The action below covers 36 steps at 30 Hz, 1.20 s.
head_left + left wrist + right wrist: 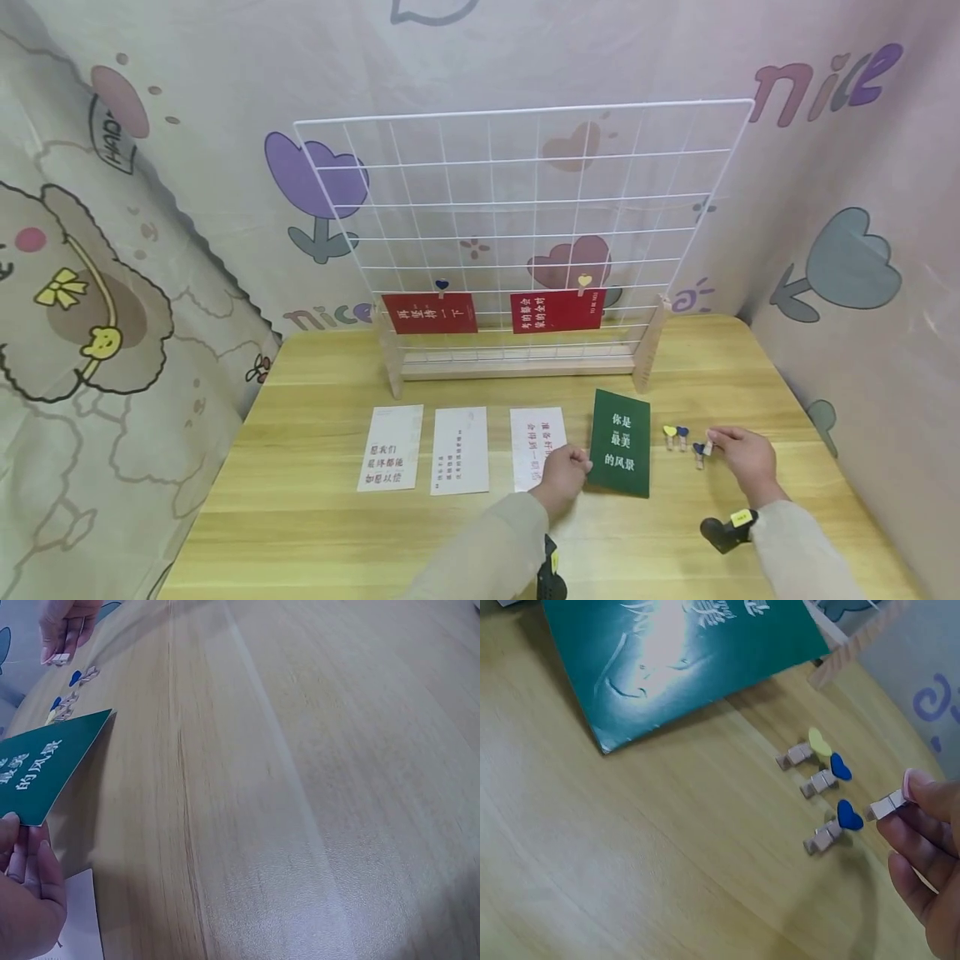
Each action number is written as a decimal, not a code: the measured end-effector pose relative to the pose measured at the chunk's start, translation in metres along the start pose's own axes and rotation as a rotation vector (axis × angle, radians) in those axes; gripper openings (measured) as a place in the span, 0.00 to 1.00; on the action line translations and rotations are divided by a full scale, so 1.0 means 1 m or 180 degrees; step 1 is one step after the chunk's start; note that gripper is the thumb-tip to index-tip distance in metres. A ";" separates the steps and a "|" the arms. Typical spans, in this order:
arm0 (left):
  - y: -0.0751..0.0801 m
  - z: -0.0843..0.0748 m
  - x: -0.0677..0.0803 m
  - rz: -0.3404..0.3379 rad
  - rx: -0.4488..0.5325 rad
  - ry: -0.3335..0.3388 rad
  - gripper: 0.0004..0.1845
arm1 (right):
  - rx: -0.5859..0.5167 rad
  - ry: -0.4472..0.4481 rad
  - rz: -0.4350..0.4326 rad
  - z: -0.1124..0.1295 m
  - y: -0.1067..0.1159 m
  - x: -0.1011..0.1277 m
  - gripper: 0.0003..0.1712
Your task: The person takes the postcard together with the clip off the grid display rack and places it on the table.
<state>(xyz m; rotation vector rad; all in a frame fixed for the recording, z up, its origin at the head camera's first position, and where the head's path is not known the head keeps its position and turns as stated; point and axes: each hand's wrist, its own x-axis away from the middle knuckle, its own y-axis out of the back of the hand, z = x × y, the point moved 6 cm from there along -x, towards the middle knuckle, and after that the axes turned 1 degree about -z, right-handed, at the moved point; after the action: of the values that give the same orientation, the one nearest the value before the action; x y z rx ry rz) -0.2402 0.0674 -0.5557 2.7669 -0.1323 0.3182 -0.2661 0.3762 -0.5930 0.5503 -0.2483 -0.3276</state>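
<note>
My left hand (564, 477) pinches the lower left corner of a green card (620, 442) with white characters and holds it lifted off the wooden table (315, 517); the left wrist view shows the card (41, 765) raised above my fingers (26, 862). My right hand (738, 454) pinches a small wooden clothespin (887, 805) at the table's right. Three more heart-topped pins lie beside it: a yellow one (804, 750) and two blue ones (826, 777) (834, 827).
A white wire grid (525, 233) on a wooden stand holds two red cards (430, 313) (558, 310) clipped by heart pins. Three white cards (391, 447) (459, 450) (534, 433) lie in a row on the table. Patterned fabric walls enclose the table.
</note>
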 end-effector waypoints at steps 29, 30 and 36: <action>-0.013 0.010 0.007 -0.0065 0.0045 0.0237 0.07 | 0.0973 0.0032 0.0333 0.027 0.011 0.034 0.22; -0.014 0.009 0.007 -0.0079 0.0035 0.0240 0.07 | 0.0988 0.0030 0.0326 0.027 0.012 0.034 0.22; -0.012 0.006 0.005 -0.0184 -0.0251 0.0222 0.07 | 0.1024 0.0028 0.0299 0.028 0.013 0.032 0.22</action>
<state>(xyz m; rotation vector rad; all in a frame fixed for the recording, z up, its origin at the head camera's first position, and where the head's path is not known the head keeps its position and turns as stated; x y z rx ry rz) -0.2321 0.0764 -0.5645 2.6724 -0.0461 0.3855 -0.2419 0.3619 -0.5578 0.8542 -0.3201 -0.1942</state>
